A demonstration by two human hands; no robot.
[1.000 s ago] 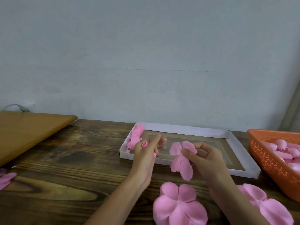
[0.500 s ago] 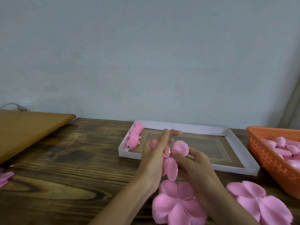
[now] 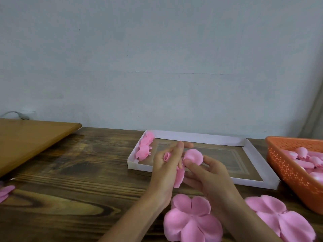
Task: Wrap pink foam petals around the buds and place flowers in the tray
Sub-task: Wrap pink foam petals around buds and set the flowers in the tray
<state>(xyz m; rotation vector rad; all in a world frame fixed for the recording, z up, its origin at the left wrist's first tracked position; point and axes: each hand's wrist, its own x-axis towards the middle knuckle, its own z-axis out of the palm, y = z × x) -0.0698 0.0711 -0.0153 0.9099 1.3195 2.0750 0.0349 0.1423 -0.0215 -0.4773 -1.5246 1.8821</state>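
Your left hand [image 3: 164, 172] was bare, your right hand [image 3: 213, 177] was bare, your forearms [image 3: 132, 219] were bare too, as far down as they showed.

The worktop [image 3: 70, 172] is of dark brown wood with a strong grain, and its surface is shiny enough to give pale reflections. On its left part lies a lighter wooden board [image 3: 26, 140], plain and smooth, with a rounded corner; its edge stands a little above the dark wood. Behind both rises a pale blue-grey wall [image 3: 157, 58], crossed by a thin horizontal line [image 3: 174, 73]. Low at the far left, a grey cable [image 3: 15, 114] curves down to a white socket plate [image 3: 29, 113]. At the right edge hangs a greyish curtain [image 3: 314, 110].
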